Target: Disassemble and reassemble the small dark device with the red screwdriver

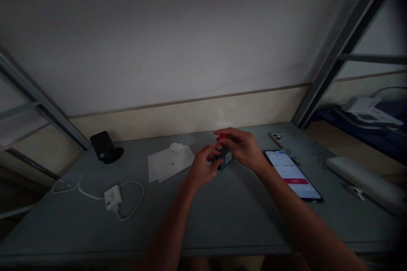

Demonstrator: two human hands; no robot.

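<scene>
My right hand [241,146] is closed at the fingertips on a small red object [223,136], whose kind I cannot make out. Just below it is a small dark box-shaped device [227,159] with a pale greenish panel on its side. My left hand [205,164] is closed in a pinch at the left side of that device, fingertips close under the red piece. Both hands partly cover the device and the red object, so where they meet is hidden.
White paper sheets [165,165] with tiny dark bits lie left of my hands. Further left are a white adapter [112,197] with a cable and a black stand [103,146]. A lit phone [294,175], another phone [282,137] and a long grey case [362,182] lie right.
</scene>
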